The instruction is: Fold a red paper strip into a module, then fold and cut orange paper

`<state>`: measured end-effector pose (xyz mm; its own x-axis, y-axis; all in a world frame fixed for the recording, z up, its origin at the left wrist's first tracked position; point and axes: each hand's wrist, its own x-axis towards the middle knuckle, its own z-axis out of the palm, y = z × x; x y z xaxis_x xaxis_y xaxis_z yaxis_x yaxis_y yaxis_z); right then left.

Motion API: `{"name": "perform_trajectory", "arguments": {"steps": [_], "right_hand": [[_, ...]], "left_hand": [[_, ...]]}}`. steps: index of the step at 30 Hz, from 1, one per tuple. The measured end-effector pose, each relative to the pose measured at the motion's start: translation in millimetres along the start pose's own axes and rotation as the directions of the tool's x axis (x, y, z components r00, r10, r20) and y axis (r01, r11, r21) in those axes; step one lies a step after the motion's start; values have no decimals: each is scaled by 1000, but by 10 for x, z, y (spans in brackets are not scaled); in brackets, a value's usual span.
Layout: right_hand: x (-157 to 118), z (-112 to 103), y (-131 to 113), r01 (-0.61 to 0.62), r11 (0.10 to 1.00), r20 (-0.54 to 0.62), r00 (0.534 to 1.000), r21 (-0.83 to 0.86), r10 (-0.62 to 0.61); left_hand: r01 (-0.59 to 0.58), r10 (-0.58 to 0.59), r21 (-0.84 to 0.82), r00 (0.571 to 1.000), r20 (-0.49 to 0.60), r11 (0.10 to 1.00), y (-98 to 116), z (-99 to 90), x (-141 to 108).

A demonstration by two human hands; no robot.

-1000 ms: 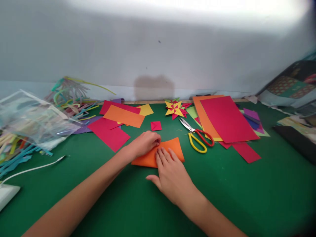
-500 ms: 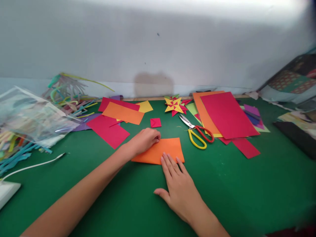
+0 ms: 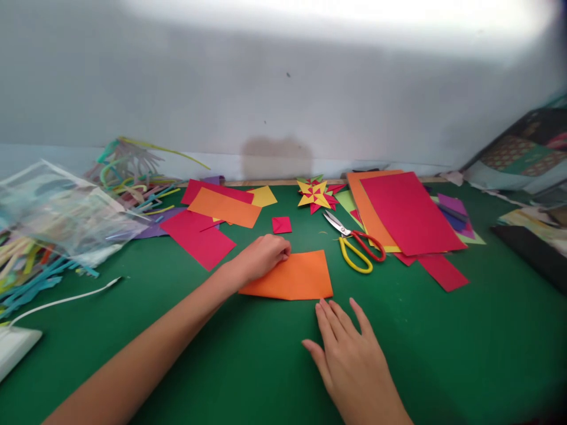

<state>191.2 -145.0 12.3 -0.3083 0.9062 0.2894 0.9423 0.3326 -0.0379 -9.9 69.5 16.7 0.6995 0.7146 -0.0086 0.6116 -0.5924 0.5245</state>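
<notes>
A folded sheet of orange paper lies flat on the green tabletop in front of me. My left hand is closed, with its curled fingertips at the paper's upper left edge and the wrist over its left part. Fingers outstretched, my right hand is open just below the paper's lower right corner and holds nothing. Beyond the paper lies a small folded red square. Scissors with one yellow and one red handle rest to the right, blades parted slightly.
A folded paper star lies near the wall. Loose paper pieces are at the back left, a stack of coloured sheets at the back right. On the left are a clear plastic bag, paper strips and a white cable.
My right hand has slid off the orange paper, moving right and toward me. My left hand stays at the paper's upper edge. The whole view has shifted slightly.
</notes>
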Motion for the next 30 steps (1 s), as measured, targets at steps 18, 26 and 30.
{"name": "perform_trajectory", "arguments": {"steps": [18,26,30], "right_hand": [[423,309,609,217,955,269,925,203,-268],[-43,128,821,206,973,262,938,108,-227],[-59,51,840,252,967,219,942,44,-256]], "left_hand": [[13,-13,49,1000,15,999,50,-23,8],[-4,4,39,1000,-4,999,51,-19,-27],[-6,6,34,1000,-7,999,55,-31,-32]]}}
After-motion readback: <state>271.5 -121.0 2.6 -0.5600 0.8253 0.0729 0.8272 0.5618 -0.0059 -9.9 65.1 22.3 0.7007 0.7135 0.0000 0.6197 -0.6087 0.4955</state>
